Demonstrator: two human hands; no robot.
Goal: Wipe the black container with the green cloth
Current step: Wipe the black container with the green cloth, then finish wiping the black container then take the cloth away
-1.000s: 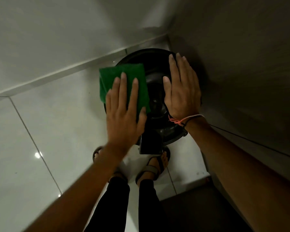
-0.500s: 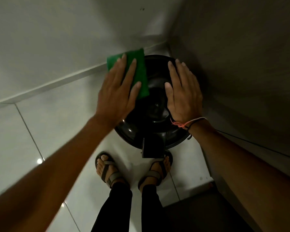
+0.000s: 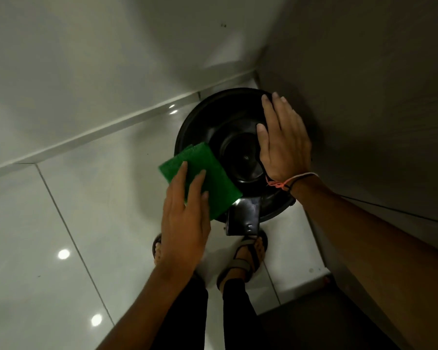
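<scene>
Both hands are lying flat and spread, well apart from one another, each pressing down on top of the task's thing and neither curled around anything. The left hand [image 3: 185, 215] is resting palm-down with its fingers [image 3: 196, 183] extended over the green cloth [image 3: 202, 181], pinning that cloth against the near-left edge of the black container [image 3: 228, 117]; the cloth is sitting as a flat, skewed rectangle whose long axis is running from upper left to lower right, with its outer corner overhanging the rim toward the floor [image 3: 68, 223]. The right hand [image 3: 283, 147], wearing a thin cord bracelet [image 3: 292, 180] at the wrist, is lying open on the right side of the container's top, fingertips pointing away toward the far rim, apparently steadying it. The container is standing on the floor directly ahead of the person's sandalled feet [image 3: 245, 258], tucked into the corner where the wall [image 3: 86, 72] and a darker panel on the right are meeting, with a flat black tab [image 3: 243, 218] projecting from its near edge. Judging by this layout, the unwiped surface is lying forward and right of the cloth, so the left hand is the one placed to carry the stroke around the rim.
</scene>
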